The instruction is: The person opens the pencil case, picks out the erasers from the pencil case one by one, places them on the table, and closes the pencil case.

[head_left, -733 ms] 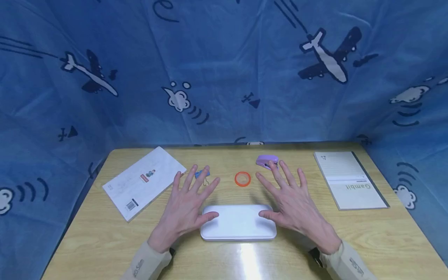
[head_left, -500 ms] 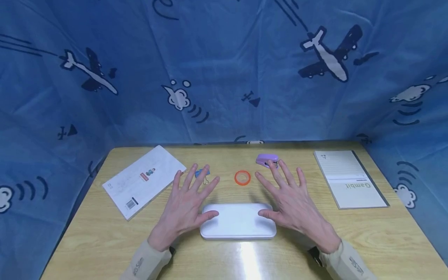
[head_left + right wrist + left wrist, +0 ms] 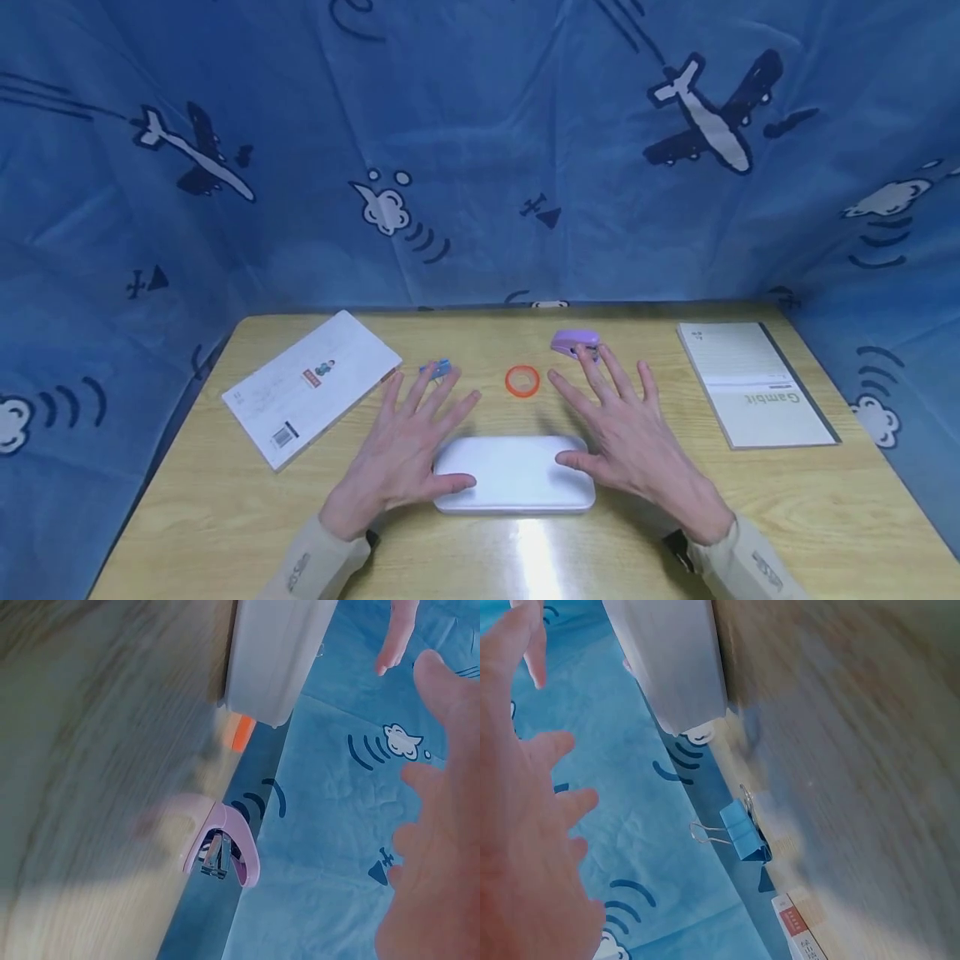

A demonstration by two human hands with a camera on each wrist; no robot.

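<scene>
A white oblong case [image 3: 517,475] with rounded corners lies near the front of the table. Over its left end my left hand [image 3: 405,450] is spread, palm down, holding nothing; the thumb overlaps the lid in the head view. My right hand [image 3: 633,437] is spread the same way at the other end, also holding nothing. Both wrist views show the hands raised above the table. Beyond the left fingertips is a blue binder clip [image 3: 742,831] with metal handles, partly hidden in the head view. A purple mini stapler [image 3: 244,844] sits just past the right fingertips.
An orange-red ring [image 3: 508,381] lies behind the case, between the clip and the stapler. A white-covered book [image 3: 307,392] lies askew at the left, and a Gambit notebook [image 3: 757,387] at the right. Blue curtain [image 3: 465,167] with airplanes hangs behind the table.
My left hand has shifted slightly right and toward the front edge, its thumb lower on the case. The right hand has barely moved, and the objects stay in place.
</scene>
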